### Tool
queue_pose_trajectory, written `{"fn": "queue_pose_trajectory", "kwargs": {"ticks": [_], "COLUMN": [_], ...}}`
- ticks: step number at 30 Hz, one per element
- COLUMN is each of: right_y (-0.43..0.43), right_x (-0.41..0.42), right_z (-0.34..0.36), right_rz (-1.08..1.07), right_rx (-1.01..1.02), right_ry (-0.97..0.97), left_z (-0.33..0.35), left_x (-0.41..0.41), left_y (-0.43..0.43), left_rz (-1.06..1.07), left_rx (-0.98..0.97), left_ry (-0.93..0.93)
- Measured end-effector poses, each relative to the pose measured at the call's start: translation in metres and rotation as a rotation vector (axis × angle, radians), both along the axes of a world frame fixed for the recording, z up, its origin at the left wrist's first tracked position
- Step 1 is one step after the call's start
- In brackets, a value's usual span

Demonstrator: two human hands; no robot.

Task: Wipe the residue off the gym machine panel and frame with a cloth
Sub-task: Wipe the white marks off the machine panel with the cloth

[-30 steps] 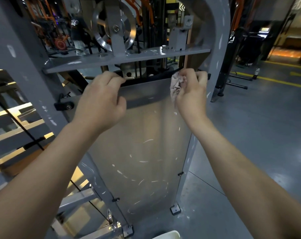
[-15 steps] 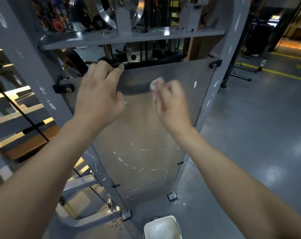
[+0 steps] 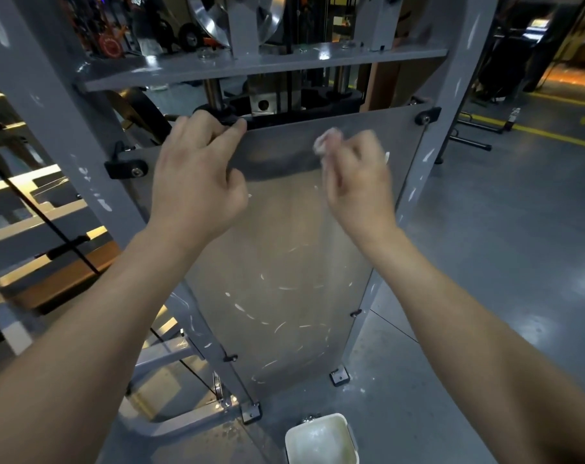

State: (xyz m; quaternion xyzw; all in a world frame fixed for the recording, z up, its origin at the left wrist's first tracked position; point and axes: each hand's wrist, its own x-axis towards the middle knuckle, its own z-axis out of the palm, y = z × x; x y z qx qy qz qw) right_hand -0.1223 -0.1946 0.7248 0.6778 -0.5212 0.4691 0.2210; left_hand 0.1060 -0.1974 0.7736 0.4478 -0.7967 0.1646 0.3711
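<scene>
The right hand [image 3: 354, 177] is blurred, its fingers bunched round a small pale cloth [image 3: 324, 144] that sticks out past the fingertips and sits against the upper part of the grey panel [image 3: 284, 236], just below its top edge. The cloth lies at the far end of this hand, toward the middle of the panel, and well apart from the left hand [image 3: 197, 182]. That hand has its fingers curled over the panel's top edge near the left corner, gripping it, with the thumb lying along the front face. Below both hands the panel carries many short white streaks [image 3: 240, 308], thickest in its lower half; the band near the cloth looks darker and plainer. The panel is fixed by black clips [image 3: 427, 116] to the grey frame [image 3: 458, 61], whose posts rise on either side and also bear white flecks. A crossbar [image 3: 251, 67] joins the posts above the panel, with a metal wheel [image 3: 214, 18] over it. On the floor [image 3: 502, 262] at the foot of the panel, near the bottom of the view, stands a white tub [image 3: 349, 440], open on top; its inside is pale and smeared whitish, and whether that is liquid or dry film cannot be told.
</scene>
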Motion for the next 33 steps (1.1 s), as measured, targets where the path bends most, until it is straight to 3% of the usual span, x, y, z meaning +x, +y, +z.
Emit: {"fn": "queue_pose_trajectory", "kwargs": {"ticks": [2, 6, 7, 11, 15, 19, 24, 28, 33], "right_y": [0.0, 0.022, 0.017, 0.005, 0.014, 0.008, 0.01, 0.008, 0.014], "right_x": [0.006, 0.033, 0.023, 0.015, 0.025, 0.006, 0.022, 0.007, 0.024], "right_z": [0.008, -0.015, -0.014, 0.01, -0.019, -0.013, -0.012, -0.005, 0.007], "right_rz": [-0.058, 0.087, 0.06, -0.079, 0.04, -0.04, 0.011, -0.14, 0.046], "right_rx": [-0.043, 0.116, 0.106, -0.029, 0.066, 0.047, 0.084, 0.03, 0.016], "right_ry": [-0.141, 0.16, 0.16, -0.195, 0.138, -0.141, 0.025, -0.2, 0.135], "left_z": [-0.001, -0.001, -0.002, -0.002, -0.002, -0.002, -0.003, -0.004, -0.003], "left_x": [-0.001, -0.001, -0.001, -0.001, -0.002, -0.002, -0.004, -0.002, -0.005], "left_y": [-0.001, 0.0, 0.0, -0.001, -0.001, 0.0, -0.001, 0.0, -0.001], "left_rz": [0.006, 0.005, 0.009, 0.013, 0.004, 0.007, -0.003, 0.014, -0.007], "left_rx": [-0.008, -0.026, -0.029, -0.038, -0.038, -0.037, -0.042, -0.038, -0.035], "left_ry": [0.0, -0.001, -0.005, 0.004, 0.01, 0.022, 0.028, 0.024, 0.036]}}
